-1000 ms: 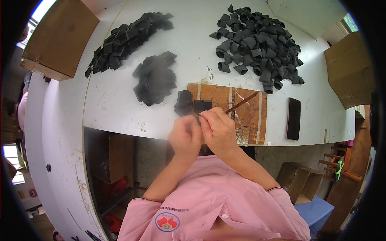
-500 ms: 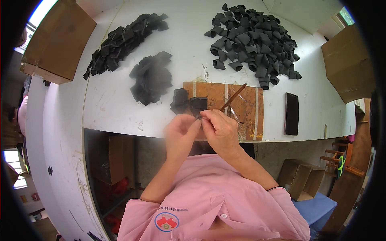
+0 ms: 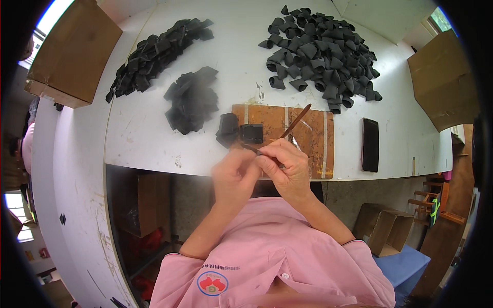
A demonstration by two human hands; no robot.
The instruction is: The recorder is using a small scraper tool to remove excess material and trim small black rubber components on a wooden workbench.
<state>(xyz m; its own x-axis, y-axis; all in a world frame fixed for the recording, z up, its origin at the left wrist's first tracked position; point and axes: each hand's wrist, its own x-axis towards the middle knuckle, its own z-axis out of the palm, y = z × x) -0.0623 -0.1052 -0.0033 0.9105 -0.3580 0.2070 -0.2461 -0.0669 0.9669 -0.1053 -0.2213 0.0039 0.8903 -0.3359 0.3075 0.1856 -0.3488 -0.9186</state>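
Close together at the table's front edge, my left hand (image 3: 235, 172) and my right hand (image 3: 288, 167) meet at the fingertips. A small dark piece (image 3: 250, 148), mostly hidden, shows between them, and the left fingers are pinched on it. My right hand is closed around a slim brown stick (image 3: 299, 119) that slants up and to the right; its lower end is hidden. Just beyond the fingers, a black rectangular piece (image 3: 251, 133) lies on a brown board (image 3: 318, 138). Flat black pieces (image 3: 227, 128) overlap the board's left edge.
Two heaps of flat black pieces (image 3: 159, 51) (image 3: 191, 100) lie at the left. Many rolled black pieces (image 3: 328, 56) cover the far right. A dark phone (image 3: 370, 145) rests right of the board. Cardboard boxes (image 3: 77, 49) (image 3: 444, 77) stand on both sides.
Both hands have drawn closer together, and the fingers have shifted around the small dark piece. The brown stick has moved slightly left and down with my right hand.
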